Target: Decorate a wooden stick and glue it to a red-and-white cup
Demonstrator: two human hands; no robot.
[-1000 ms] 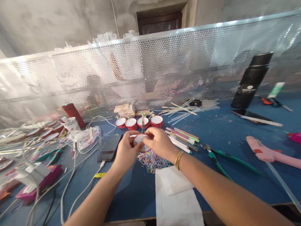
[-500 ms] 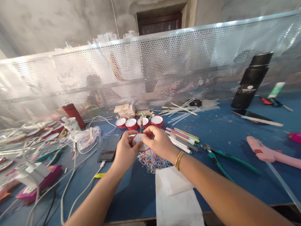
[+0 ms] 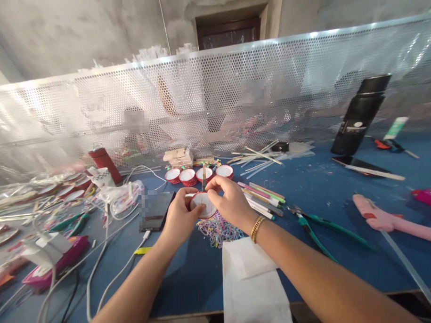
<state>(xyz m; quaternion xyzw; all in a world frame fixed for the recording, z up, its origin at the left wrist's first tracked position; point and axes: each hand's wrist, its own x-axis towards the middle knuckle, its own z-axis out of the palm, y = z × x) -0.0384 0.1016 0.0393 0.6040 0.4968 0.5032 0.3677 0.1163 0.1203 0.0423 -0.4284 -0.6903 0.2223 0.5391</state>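
Over the middle of the blue table I hold a small drum [image 3: 203, 203] with a white face and a red rim. My left hand [image 3: 182, 210] grips its left side, the thumb lying on the white face. At the upper right rim, by a flat stick [image 3: 204, 177] that stands up there, the thumb and index finger of my right hand [image 3: 228, 198] are bent together. What lies between those fingertips is too small to make out. Just behind is a row of several similar red drums [image 3: 188, 176]. A heap of pastel rubber bands [image 3: 221, 231] lies below the held drum.
White paper [image 3: 253, 282] hangs over the front edge. Felt pens [image 3: 262, 197], green-handled pliers [image 3: 315, 228] and a pink glue gun [image 3: 383, 217] lie to the right, a black flask [image 3: 362, 114] behind. On the left are a phone [image 3: 155, 213], cables and a red bottle [image 3: 105, 164].
My right thumb has lifted off the drum's white face to its upper right rim, so more of the face shows. My left hand has kept its hold.
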